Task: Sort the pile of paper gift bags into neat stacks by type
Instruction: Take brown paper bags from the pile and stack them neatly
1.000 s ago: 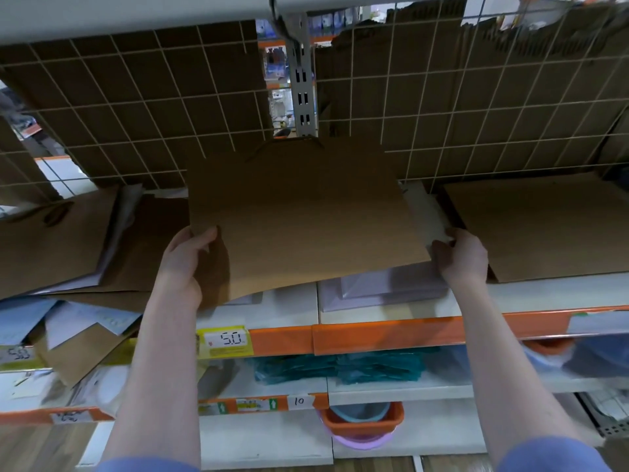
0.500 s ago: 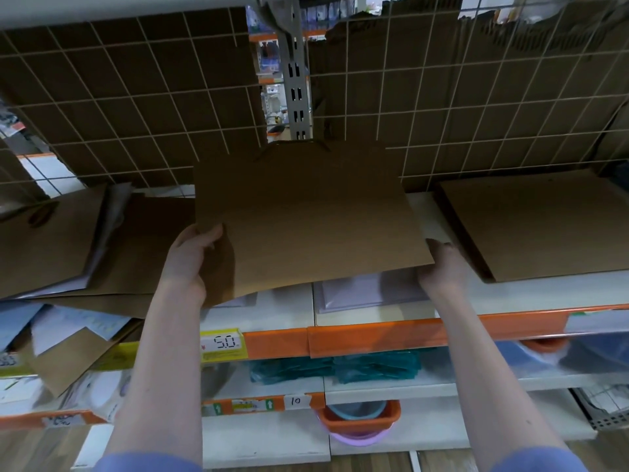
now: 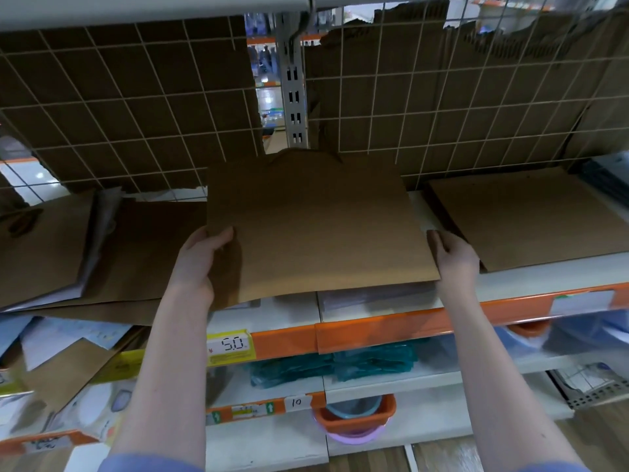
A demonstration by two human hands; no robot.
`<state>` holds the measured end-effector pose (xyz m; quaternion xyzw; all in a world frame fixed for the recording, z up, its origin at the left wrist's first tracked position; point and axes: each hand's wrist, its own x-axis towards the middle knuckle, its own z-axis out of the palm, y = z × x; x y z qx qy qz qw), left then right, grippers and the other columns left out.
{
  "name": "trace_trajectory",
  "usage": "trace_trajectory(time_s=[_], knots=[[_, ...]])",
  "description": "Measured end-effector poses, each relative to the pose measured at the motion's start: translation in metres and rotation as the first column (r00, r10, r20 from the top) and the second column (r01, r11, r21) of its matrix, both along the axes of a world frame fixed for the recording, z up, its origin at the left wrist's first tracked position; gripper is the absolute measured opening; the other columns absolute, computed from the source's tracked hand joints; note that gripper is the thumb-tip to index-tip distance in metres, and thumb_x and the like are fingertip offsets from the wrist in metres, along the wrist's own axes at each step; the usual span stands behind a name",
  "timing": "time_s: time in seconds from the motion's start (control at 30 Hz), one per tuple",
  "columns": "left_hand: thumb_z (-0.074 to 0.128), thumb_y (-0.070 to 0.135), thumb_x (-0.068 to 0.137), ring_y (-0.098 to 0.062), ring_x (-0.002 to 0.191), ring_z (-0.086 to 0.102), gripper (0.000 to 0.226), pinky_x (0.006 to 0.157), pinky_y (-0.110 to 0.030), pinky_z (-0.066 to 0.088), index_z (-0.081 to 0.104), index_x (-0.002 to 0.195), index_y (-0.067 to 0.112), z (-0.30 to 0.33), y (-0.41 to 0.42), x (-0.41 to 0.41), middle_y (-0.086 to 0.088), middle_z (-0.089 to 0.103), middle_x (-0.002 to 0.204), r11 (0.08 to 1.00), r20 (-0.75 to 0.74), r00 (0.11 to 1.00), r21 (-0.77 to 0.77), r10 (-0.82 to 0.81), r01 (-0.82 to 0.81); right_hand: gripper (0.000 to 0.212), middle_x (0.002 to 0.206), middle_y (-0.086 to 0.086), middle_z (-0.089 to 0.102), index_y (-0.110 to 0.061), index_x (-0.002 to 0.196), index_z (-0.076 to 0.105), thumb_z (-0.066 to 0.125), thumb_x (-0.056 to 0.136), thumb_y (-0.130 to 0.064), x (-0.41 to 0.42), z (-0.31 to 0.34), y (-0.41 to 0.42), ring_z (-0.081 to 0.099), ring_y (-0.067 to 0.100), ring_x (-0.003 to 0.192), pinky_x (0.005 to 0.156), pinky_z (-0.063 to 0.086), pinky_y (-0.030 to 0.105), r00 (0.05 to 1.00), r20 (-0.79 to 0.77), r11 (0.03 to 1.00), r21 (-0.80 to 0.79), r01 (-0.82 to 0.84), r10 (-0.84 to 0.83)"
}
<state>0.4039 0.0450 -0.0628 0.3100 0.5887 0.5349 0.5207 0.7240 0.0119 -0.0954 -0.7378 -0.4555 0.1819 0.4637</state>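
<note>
A flat brown paper gift bag (image 3: 313, 226) is held level over the white shelf (image 3: 531, 281) in the middle of the view. My left hand (image 3: 200, 260) grips its near left edge, thumb on top. My right hand (image 3: 454, 257) holds its near right corner, fingers mostly under or beside the edge. A stack of brown bags (image 3: 531, 216) lies flat on the shelf to the right. A loose pile of brown and white bags (image 3: 85, 247) sprawls to the left. A pale bag (image 3: 377, 296) lies under the held one.
A wire grid backed with brown cardboard (image 3: 442, 107) closes the shelf's rear. A shelf board overhangs above. Below, an orange price rail (image 3: 374, 330), teal packets (image 3: 340, 364), an orange tub (image 3: 354, 420) and mixed paper bags (image 3: 68, 362) at lower left.
The held bag has shifted slightly left and back toward the grid and sits more level. My right hand moved along its near right corner; both hands keep their hold.
</note>
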Motion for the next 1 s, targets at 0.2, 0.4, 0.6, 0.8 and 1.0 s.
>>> trace_trajectory(time_s=[0.2,0.4,0.6,0.8,1.0], knots=[[0.065,0.021,0.085,-0.025,0.093,0.061,0.028,0.076,-0.037,0.049,0.057,0.111,0.029,0.001,0.0,0.011,-0.005,0.063,0.104,0.999,0.023,0.999,0.005,-0.05,0.05,0.031,0.09,0.0,0.063,-0.016,0.107,0.06,0.043,0.097,-0.04,0.003,0.021,-0.022,0.057,0.015,0.086,0.078,0.045,0.025,0.903,-0.429,1.0,0.005,-0.03,0.029],[0.065,0.019,0.086,-0.027,0.091,0.062,0.035,0.077,-0.036,0.05,0.058,0.12,0.021,0.003,-0.002,0.046,-0.01,0.064,0.107,0.996,-0.006,0.996,0.023,-0.086,0.086,0.044,0.116,0.002,0.058,-0.012,0.13,0.053,0.059,0.09,-0.03,0.03,0.025,-0.031,0.054,0.02,0.109,0.097,0.045,0.034,0.942,-0.328,0.996,-0.045,-0.083,0.064],[0.064,0.024,0.086,-0.028,0.099,0.062,0.039,0.088,-0.044,0.051,0.056,0.124,0.019,0.002,0.007,0.132,-0.008,0.065,0.111,0.995,-0.109,0.991,0.057,-0.079,0.086,0.037,0.11,0.002,0.06,-0.009,0.125,0.058,0.06,0.09,-0.022,0.108,0.023,-0.019,0.053,0.019,0.104,0.089,0.044,0.03,0.974,-0.224,1.0,0.01,0.011,-0.009],[0.067,0.022,0.084,-0.023,0.097,0.062,0.046,0.091,-0.041,0.05,0.052,0.128,0.018,-0.013,0.011,0.268,-0.003,0.064,0.112,0.995,-0.131,0.989,0.067,-0.069,0.078,0.032,0.113,0.009,0.066,-0.008,0.118,0.064,0.06,0.09,-0.022,0.241,0.013,0.005,0.059,0.026,0.105,0.086,0.045,0.029,0.997,-0.04,0.998,-0.009,0.069,-0.069],[0.057,0.013,0.092,-0.009,0.092,0.055,0.037,0.08,-0.022,0.042,0.047,0.121,0.033,-0.012,0.007,0.373,0.012,0.054,0.104,0.992,-0.17,0.984,0.097,-0.059,0.077,0.03,0.114,0.014,0.066,-0.007,0.119,0.063,0.058,0.091,-0.017,0.336,0.011,0.019,0.06,0.03,0.106,0.08,0.041,0.026,0.999,0.026,0.998,-0.047,0.043,-0.042]])
